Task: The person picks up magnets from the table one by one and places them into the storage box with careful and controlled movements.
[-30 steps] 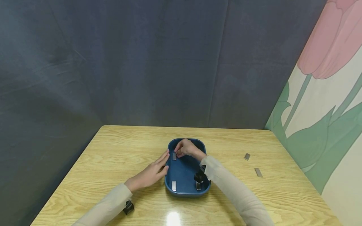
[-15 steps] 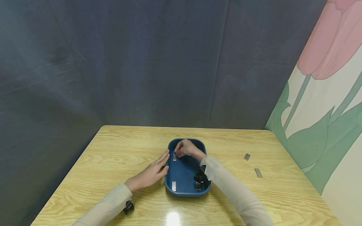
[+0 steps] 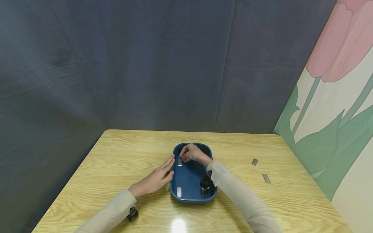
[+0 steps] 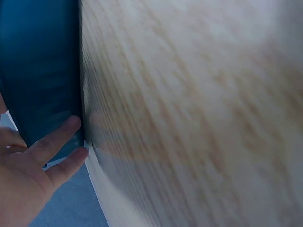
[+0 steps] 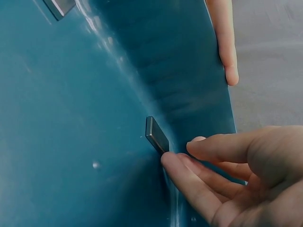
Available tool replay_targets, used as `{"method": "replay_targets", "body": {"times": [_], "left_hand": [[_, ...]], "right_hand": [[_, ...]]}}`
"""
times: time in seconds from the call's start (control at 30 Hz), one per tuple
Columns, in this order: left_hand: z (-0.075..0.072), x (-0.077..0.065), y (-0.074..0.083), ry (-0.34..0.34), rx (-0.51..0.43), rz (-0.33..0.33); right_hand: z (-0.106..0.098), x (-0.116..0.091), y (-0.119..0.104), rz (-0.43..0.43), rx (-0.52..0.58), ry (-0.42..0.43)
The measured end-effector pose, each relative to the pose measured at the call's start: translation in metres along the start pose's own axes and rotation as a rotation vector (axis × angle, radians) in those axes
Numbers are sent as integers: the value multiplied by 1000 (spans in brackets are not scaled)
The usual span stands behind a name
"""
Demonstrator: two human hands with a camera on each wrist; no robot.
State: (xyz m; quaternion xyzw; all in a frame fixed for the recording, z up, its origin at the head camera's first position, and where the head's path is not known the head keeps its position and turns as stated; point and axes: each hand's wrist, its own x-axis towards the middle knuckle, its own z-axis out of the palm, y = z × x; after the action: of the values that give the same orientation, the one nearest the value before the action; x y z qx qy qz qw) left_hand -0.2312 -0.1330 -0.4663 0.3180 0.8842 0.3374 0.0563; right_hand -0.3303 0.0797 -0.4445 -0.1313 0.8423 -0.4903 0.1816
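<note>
A blue tray (image 3: 190, 176) stands on the table. At its left rim, the left hand (image 3: 154, 181) has its fingers extended against the outer wall; the left wrist view shows fingertips (image 4: 71, 124) on that wall. The right hand (image 3: 192, 153) reaches inside to the far left corner. Its curled fingers hold a small grey metallic block (image 5: 157, 135) at one end, the rest sticking out tilted near the tray's side wall. A second block, silvery (image 3: 179, 192), lies at the near left corner, and a third, darker block (image 3: 204, 192) at the near right, partly under the wrist camera.
Two more small flat blocks lie on the table to the right of the tray, one farther back (image 3: 254, 161) and one nearer (image 3: 266, 178). The wooden table (image 3: 131, 145) ends at a dark curtain (image 3: 163, 71) behind, with a flower-patterned wall (image 3: 329, 136) at the right.
The block at the right fingertips has shifted very slightly toward the near side. Both hands and the tray otherwise keep their places.
</note>
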Motion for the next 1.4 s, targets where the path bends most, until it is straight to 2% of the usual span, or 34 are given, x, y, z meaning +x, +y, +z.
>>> {"method": "replay_targets", "body": {"times": [0.8,1.4], "left_hand": [[0,-1,-1,11,-6,18],[-1,-1,0,-10,-2,-7]], "right_hand": [[-2,0,-1,-19,14,2],[-6,-4,-9,-53,-22,-16]]}}
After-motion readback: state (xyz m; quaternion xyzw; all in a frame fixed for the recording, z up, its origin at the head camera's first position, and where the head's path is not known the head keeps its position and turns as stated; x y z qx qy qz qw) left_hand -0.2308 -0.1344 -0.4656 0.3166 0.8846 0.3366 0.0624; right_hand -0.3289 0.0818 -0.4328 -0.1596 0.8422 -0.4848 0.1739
